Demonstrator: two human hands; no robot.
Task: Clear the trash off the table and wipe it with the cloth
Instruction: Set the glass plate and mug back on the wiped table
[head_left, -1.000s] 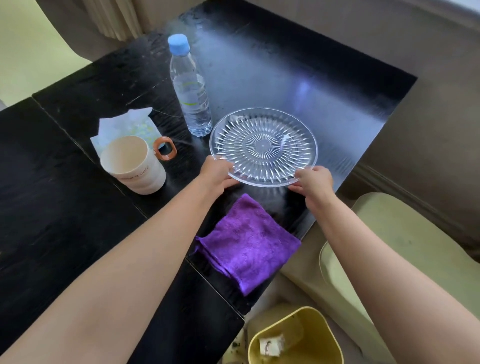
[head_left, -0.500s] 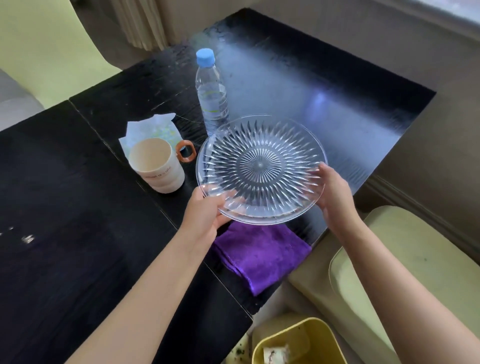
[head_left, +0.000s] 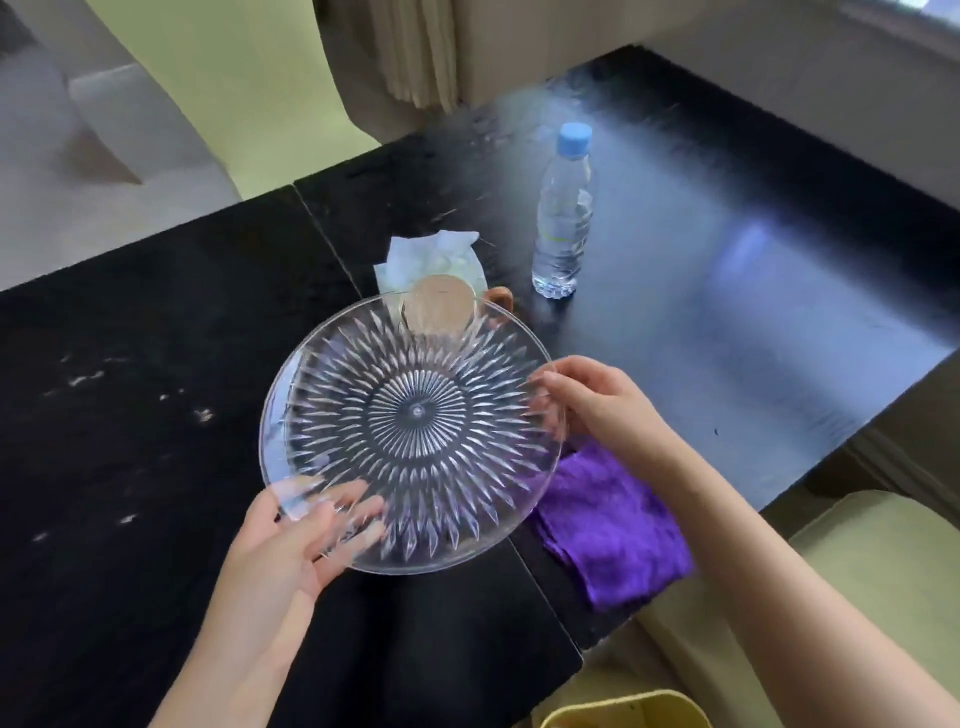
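Plate (head_left: 415, 415) gripped by left hand (head_left: 291, 540) — right hand (head_left: 597, 400), raised

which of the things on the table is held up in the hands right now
The clear glass plate. The left hand and right hand grip its rim, while the water bottle, cup and purple cloth rest on the table.
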